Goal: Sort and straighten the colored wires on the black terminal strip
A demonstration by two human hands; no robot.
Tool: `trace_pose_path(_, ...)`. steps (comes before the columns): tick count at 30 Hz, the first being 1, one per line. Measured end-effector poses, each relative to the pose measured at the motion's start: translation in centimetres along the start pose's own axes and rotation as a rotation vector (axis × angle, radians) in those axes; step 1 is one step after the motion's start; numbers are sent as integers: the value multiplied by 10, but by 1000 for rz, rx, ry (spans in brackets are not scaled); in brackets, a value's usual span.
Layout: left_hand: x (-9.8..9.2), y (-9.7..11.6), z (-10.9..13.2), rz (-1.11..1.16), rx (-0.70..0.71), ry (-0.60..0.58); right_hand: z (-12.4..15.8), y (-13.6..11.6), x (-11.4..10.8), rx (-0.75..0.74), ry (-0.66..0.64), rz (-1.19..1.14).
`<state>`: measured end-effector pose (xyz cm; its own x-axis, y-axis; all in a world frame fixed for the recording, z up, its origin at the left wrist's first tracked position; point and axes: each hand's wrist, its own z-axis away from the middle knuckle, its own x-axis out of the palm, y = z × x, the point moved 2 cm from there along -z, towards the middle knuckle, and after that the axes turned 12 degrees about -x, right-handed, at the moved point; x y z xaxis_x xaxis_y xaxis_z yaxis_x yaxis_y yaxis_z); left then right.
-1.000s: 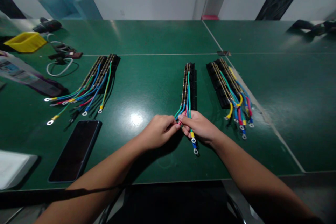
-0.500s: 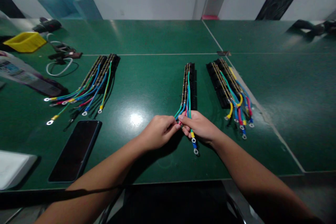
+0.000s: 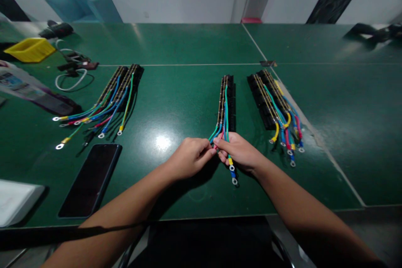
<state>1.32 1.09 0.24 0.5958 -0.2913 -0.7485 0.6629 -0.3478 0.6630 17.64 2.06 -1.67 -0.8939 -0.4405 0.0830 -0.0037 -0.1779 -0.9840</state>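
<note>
A black terminal strip (image 3: 233, 102) with brass-coloured rails lies on the green table in front of me, its coloured wires running toward me. My left hand (image 3: 193, 157) pinches the ends of some wires at the strip's near end; the gripped tips are hidden by the fingers. Close beside it, my right hand (image 3: 238, 150) is closed around the wires, thumb on top. A green wire (image 3: 227, 121) passes over this hand. Below the palm hang ring terminals (image 3: 232, 168), one with a yellow sleeve and one with a blue sleeve.
More wired strips lie in a right group (image 3: 262, 100) and a left group (image 3: 125, 88). A phone (image 3: 91, 182) and a white box (image 3: 19, 201) are at the near left. Farther back are a plastic bag (image 3: 31, 88), a yellow tray (image 3: 30, 50) and a cable (image 3: 72, 86).
</note>
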Motion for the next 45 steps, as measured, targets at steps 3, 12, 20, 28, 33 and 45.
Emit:
trace_pose_path(3,0,0,0,0,-3,-9,0,0,0,2,4,11)
trace_pose_path(12,1,-3,0,94,-79,-43,-1,1,0,-12,-6,-1)
trace_pose_path(20,0,-1,0,-22,25,-5,0,-1,0,9,3,9)
trace_pose_path(28,1,-2,0,91,-62,-12,-1,1,0,-2,10,4)
trace_pose_path(33,0,-1,0,-7,13,-5,-1,-1,0,-8,-2,-3)
trace_pose_path(45,1,-2,-1,66,-37,-27,-1,1,0,-9,2,8)
